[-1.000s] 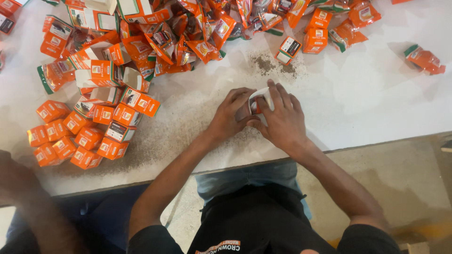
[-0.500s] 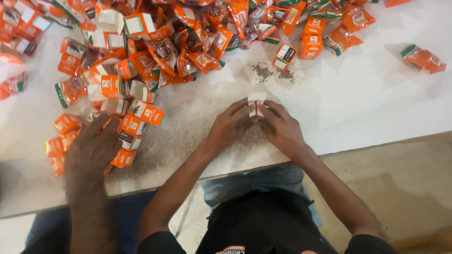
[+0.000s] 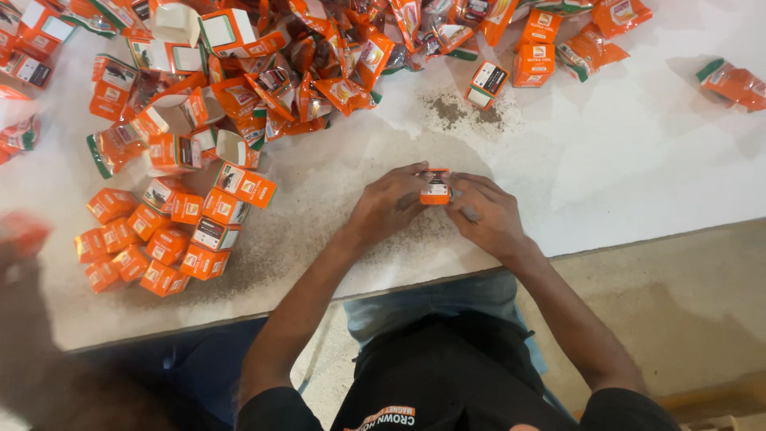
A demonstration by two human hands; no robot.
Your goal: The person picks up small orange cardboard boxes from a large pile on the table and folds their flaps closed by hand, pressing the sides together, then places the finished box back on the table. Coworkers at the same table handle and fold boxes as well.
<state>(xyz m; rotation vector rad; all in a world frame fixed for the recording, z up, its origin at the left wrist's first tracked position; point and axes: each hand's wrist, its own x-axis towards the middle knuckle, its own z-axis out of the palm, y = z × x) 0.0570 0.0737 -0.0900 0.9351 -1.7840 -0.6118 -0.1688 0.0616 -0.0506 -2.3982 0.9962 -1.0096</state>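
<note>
My left hand point(image 3: 388, 206) and right hand point(image 3: 487, 214) meet at mid-frame, fingers curled shut around one small orange cardboard box point(image 3: 436, 188) with a white and black label panel, held between them just above the white speckled counter point(image 3: 638, 168). At centre left, closed orange boxes point(image 3: 155, 235) sit packed in neat rows. Across the top lies a loose heap of orange sachets and open cartons point(image 3: 303, 56). A dark powder spill point(image 3: 451, 110) marks the counter beside a lone box point(image 3: 486, 85).

Right side of the worktop point(image 3: 638, 183) is wide open; the orange box pile point(image 3: 239, 72) crowds the left, and probably someone's blurry arm point(image 3: 32, 319) too.
</note>
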